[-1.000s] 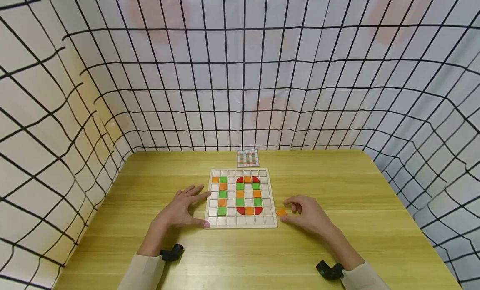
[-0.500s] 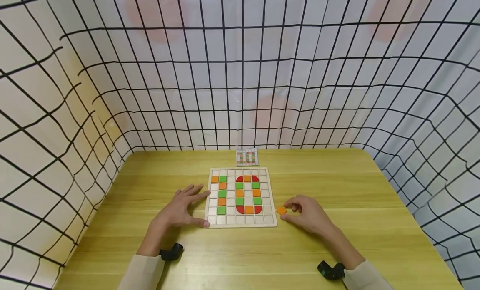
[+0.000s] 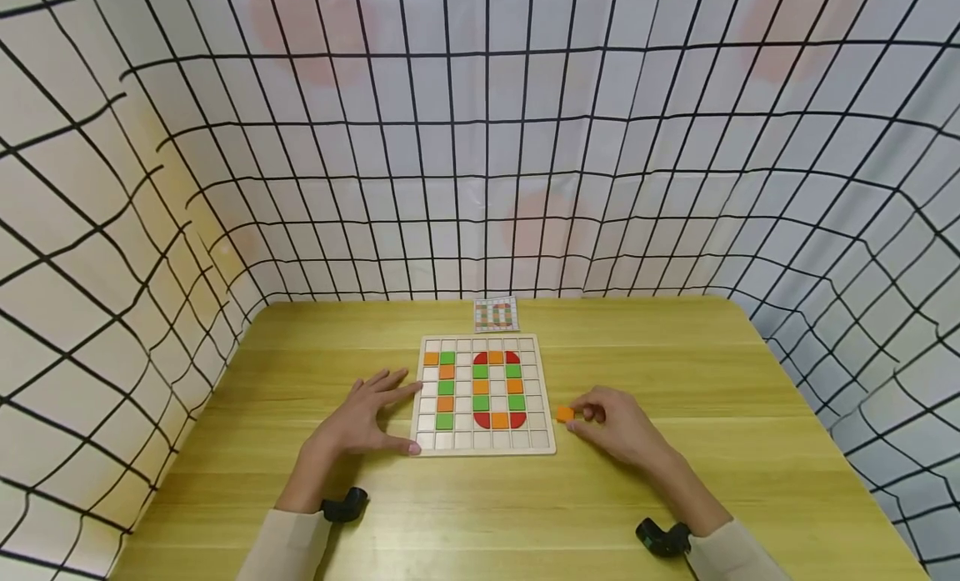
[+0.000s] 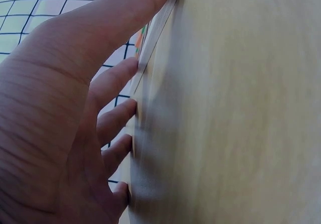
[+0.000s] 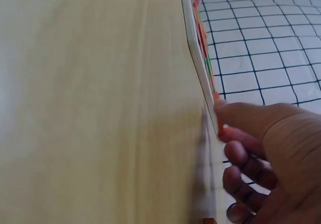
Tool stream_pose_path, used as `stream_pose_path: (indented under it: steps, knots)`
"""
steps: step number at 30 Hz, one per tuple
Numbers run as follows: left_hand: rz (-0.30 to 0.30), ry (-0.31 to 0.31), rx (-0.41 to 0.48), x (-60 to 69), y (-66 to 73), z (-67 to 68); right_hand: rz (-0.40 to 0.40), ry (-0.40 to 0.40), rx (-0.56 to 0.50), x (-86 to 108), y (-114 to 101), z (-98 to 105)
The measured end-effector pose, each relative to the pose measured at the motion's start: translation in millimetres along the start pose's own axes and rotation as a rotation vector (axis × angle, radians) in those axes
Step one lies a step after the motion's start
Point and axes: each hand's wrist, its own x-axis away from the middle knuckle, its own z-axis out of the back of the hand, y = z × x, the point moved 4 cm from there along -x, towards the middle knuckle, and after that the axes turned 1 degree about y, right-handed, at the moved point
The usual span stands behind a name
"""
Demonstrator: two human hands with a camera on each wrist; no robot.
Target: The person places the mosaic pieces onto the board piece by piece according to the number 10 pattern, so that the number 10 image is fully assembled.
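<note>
A pale square grid board [image 3: 457, 438] lies on the table, with green, orange and red tiles forming a "10". My left hand [image 3: 358, 418] rests at its left edge, fingers spread and thumb at the near left corner. In the left wrist view, the left hand [image 4: 65, 98] has its thumb along the board's edge and fingertips on the table. Just off the board's right side, my right hand [image 3: 617, 427] pinches an orange square tile [image 3: 565, 414] between thumb and index finger. The right wrist view shows the tile [image 5: 220, 127] between those fingertips, with the other fingers curled.
A small printed card [image 3: 496, 314] with a similar "10" pattern lies behind the board. The wooden table [image 3: 480, 514] is bounded by a white wall with a black grid [image 3: 487, 147]. A small orange-red piece [image 5: 209, 220] shows at the bottom of the right wrist view.
The orange tile has turned from a slanted position to nearly square with the board and shifted slightly away from me with my right hand. My left hand has stayed in place.
</note>
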Motion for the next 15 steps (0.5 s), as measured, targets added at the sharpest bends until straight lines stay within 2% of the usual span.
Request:
stream_pose_path:
  steps: [7,15]
  knots:
    - [-0.005,0.0,0.007,0.4,0.3,-0.8,-0.007,0.028,-0.007,-10.1,-14.3,-0.2]
    - [0.006,-0.006,0.003,0.7,-1.2,-0.5,0.066,0.03,-0.03,-27.2,-43.8,-16.7]
